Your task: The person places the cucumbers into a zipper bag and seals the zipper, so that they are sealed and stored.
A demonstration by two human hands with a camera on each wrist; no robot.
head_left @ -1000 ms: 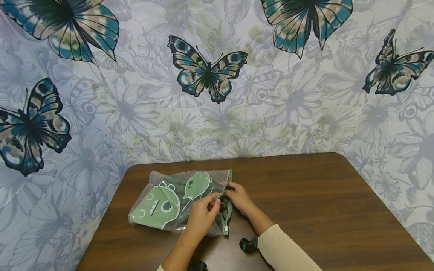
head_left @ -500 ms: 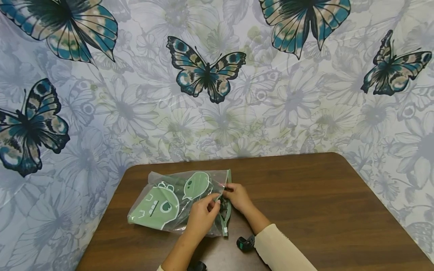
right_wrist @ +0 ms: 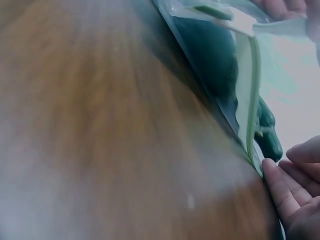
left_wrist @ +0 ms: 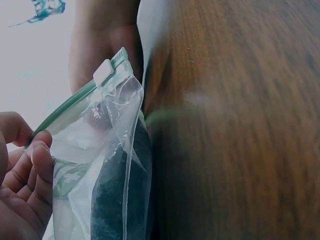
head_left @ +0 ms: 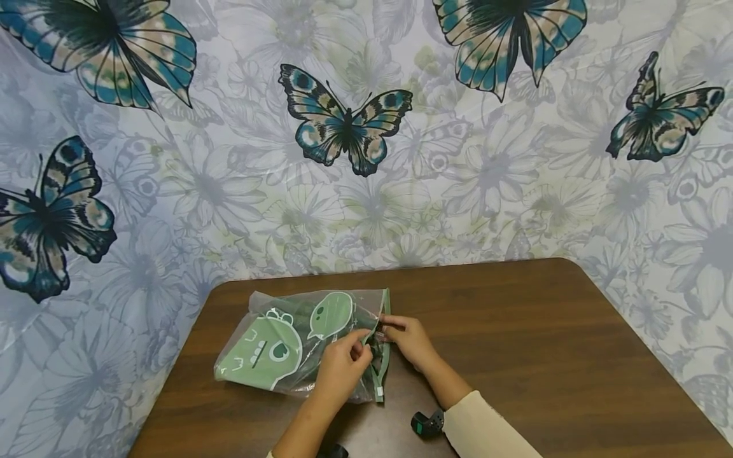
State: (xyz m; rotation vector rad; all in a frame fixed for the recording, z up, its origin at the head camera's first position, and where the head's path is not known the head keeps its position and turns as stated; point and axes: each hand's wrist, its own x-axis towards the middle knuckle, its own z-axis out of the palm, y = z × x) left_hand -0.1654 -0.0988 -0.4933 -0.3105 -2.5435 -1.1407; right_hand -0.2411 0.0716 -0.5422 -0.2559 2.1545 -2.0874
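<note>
A clear plastic slider bag with green cartoon prints lies on the table, its green-edged mouth facing right and parted. My left hand pinches the upper lip of that mouth between thumb and fingers, as the left wrist view also shows. At the far part of the mouth is my right hand, fingers extended toward the bag edge and thumb apart. In the right wrist view its fingertips are right at the green lip. Dark green, smooth, rounded contents show inside the bag. A white slider sits at the mouth's near end.
The brown wooden table extends to the right of the bag. A black wrist-worn device is by the right sleeve. Behind the table hangs a butterfly-patterned cloth.
My right hand has shifted slightly right and toward me, its thumb and fingers now spread wider. The left hand keeps its pinch on the bag's lip, and the bag has hardly moved.
</note>
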